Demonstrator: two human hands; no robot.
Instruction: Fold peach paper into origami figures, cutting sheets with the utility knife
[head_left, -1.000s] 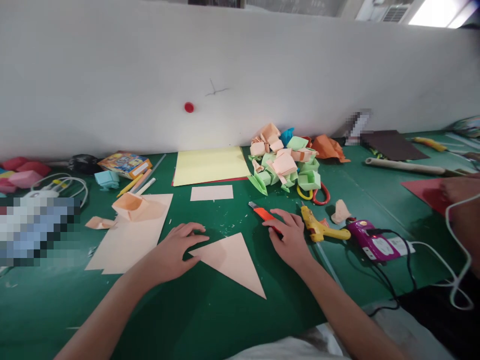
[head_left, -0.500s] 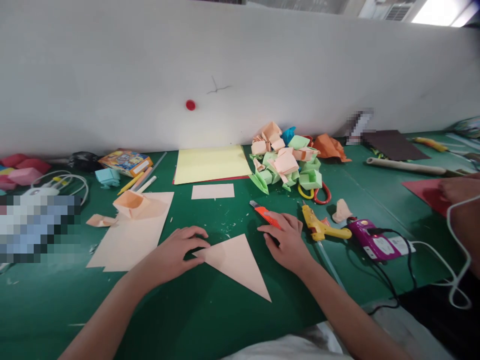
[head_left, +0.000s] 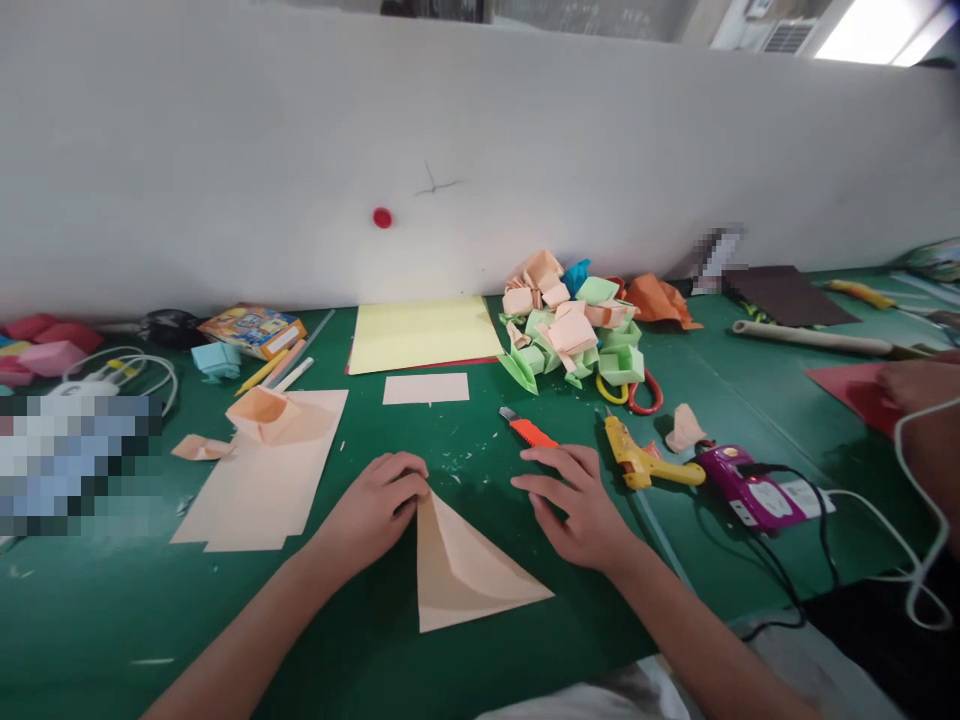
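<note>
A peach paper triangle (head_left: 465, 570) lies on the green table (head_left: 420, 660) in front of me, with one flap lifted. My left hand (head_left: 375, 510) pinches its top corner with curled fingers. My right hand (head_left: 577, 505) rests flat on the table just right of the paper, fingers spread, holding nothing. An orange utility knife (head_left: 529, 428) lies just beyond my right hand, apart from it.
A yellow glue gun (head_left: 641, 458) and a purple device (head_left: 746, 487) with cables lie at the right. Folded paper pieces (head_left: 574, 325) are piled behind, over scissors (head_left: 634, 392). Peach sheets (head_left: 262, 470), a yellow sheet (head_left: 420, 333) and another person's hand (head_left: 919, 385) are around.
My left hand took the triangle's corner and turned the paper, lifting a flap. My right hand slid off the knife toward me and now lies flat beside the paper.
</note>
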